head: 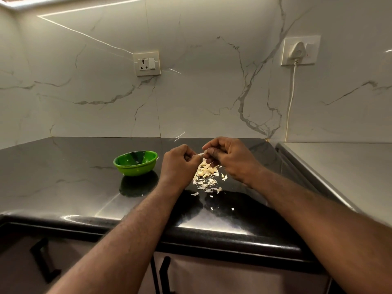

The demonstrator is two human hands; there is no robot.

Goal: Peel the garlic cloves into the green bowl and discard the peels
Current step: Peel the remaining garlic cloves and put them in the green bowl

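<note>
Above the black counter [63, 183], my left hand [179, 161] and my right hand [228, 154] meet with curled fingers and pinch one garlic clove [201, 154] between them; only its pale tip shows. Directly below the hands lies a heap of garlic cloves and papery peels [206, 174], with loose flakes scattered toward the counter's front edge. The green bowl [135, 164] stands upright on the counter to the left of my left hand, apart from it. I cannot tell what the bowl holds.
A marble-patterned wall rises behind the counter, with a wall socket [146, 63] and a second socket holding a white plug [298, 51] and cord. A pale raised surface [339, 164] adjoins the counter on the right. Cabinet doors with black handles [164, 272] sit below the front edge.
</note>
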